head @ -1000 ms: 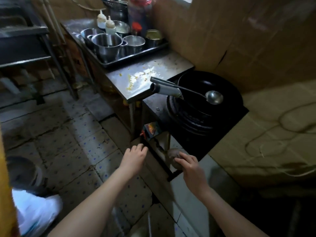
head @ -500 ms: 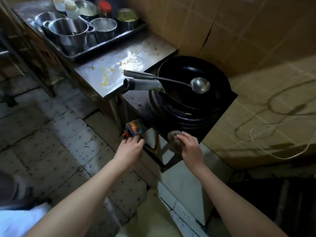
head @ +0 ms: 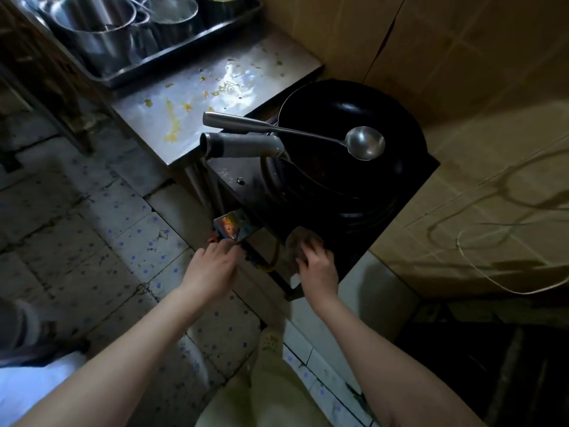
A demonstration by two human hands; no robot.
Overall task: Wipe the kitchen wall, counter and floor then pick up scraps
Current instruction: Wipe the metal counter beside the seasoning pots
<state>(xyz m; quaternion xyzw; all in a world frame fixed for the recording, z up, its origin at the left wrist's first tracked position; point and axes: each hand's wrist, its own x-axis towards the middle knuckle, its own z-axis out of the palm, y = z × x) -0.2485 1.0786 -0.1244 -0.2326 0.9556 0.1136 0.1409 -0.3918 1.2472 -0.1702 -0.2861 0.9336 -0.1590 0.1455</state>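
Your right hand (head: 318, 268) curls its fingers over a dull grey-brown cloth (head: 294, 239) — crumpled, at the stove (head: 246, 189) front corner. Your left hand (head: 211, 268) touches the stove's front edge; grip unclear. Tiled floor (head: 92, 226) lies open on the left.

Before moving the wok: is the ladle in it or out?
In. The ladle rests with its bowl inside the wok, handle sticking out over the rim.

The left hand (head: 212, 269) has reached toward 1 o'clock, off the floor tiles (head: 92, 241), to the stove (head: 240, 192) front at 6 o'clock of the colourful packet (head: 229, 226), perhaps touching the frame. The right hand (head: 317, 266) now curls its fingers over the brownish wad (head: 295, 240).
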